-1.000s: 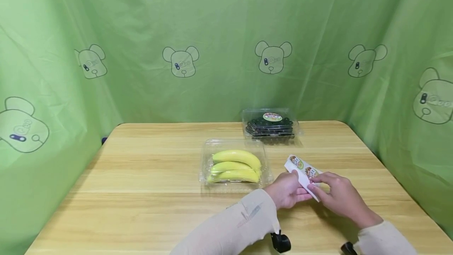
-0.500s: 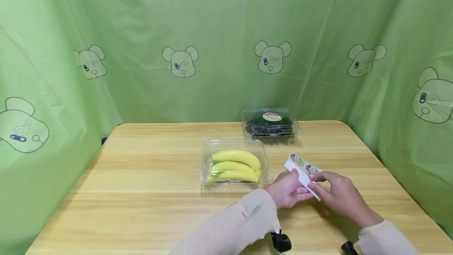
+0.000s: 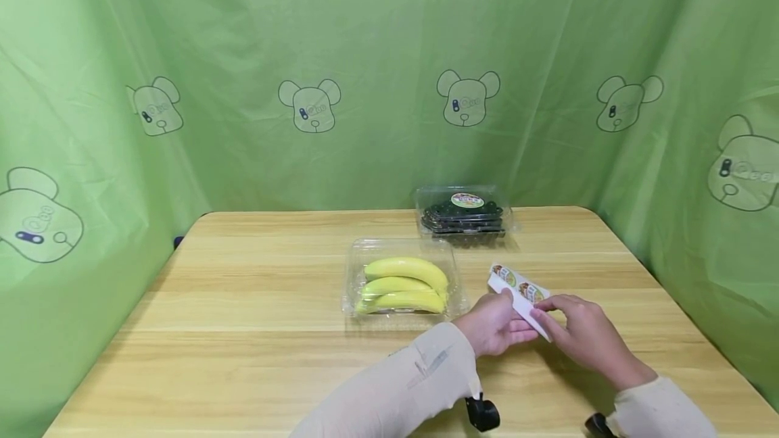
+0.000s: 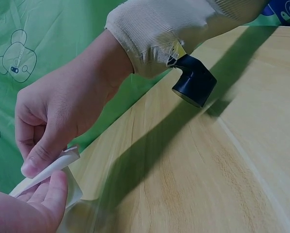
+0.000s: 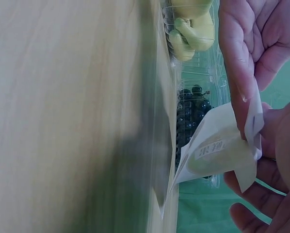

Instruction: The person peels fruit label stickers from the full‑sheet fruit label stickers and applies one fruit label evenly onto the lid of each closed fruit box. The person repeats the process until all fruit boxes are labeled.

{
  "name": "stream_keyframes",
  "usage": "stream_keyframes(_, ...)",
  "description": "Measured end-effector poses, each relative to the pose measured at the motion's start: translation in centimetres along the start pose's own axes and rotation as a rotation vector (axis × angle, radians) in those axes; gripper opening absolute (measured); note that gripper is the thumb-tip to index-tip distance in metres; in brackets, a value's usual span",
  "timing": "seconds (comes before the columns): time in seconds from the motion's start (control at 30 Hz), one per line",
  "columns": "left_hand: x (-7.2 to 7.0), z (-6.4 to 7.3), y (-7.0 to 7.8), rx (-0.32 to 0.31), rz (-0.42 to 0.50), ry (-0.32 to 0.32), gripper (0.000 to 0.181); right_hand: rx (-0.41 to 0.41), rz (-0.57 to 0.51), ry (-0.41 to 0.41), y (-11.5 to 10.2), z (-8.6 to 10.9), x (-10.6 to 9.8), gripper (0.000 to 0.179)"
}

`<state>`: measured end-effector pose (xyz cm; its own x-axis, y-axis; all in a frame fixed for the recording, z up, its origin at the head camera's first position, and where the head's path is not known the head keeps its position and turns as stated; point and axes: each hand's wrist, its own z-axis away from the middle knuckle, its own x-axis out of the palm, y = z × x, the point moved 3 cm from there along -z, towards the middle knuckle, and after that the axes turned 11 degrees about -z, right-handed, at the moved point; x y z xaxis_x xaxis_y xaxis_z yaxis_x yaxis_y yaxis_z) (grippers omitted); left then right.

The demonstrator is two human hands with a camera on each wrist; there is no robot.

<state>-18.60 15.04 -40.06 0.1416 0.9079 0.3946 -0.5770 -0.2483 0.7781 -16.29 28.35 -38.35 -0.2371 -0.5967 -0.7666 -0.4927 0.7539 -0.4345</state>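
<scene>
The left hand (image 3: 491,325) is supporting a strip of labels (image 3: 520,304) from beneath, fingers mostly extended and thumb bearing down on top, giving a loose pinch. The right hand (image 3: 587,333) is pinching the lower end, forefinger bent towards the thumb. The strip is hanging clear above the bench (image 3: 243,330), to the right of the banana box (image 3: 402,247) and nearer the person than the dark fruit box (image 3: 426,196).

Principal hazard: the paper is standing curled between the hands, so a sharper bend could be creasing a label or tearing the backing. Uneven pull from the right hand would be the likely cause. Secondly, the left thumb is covering only a small area; a tug could be dragging the strip out of that light grip. Thirdly, any exposed adhesive could be sticking to fingertips or folding onto itself. The right fingers are hiding the pinched spot, so whether a label edge is lifting there cannot be told.
</scene>
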Motion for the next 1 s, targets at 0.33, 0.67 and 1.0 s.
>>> stream_keyframes(0.33,0.04,0.19,0.05,0.001,-0.008,-0.007,0.042,-0.007,0.008,0.023,-0.03,0.04,0.08,0.005)
stream_keyframes(0.67,0.09,0.12,-0.04,-0.002,-0.012,-0.005,0.042,0.009,-0.008,0.025,0.22,0.03,0.09,0.004)
stream_keyframes(1.0,0.03,0.11,-0.04,-0.005,-0.022,-0.011,0.040,0.041,-0.015,0.012,0.26,0.02,0.00,0.004)
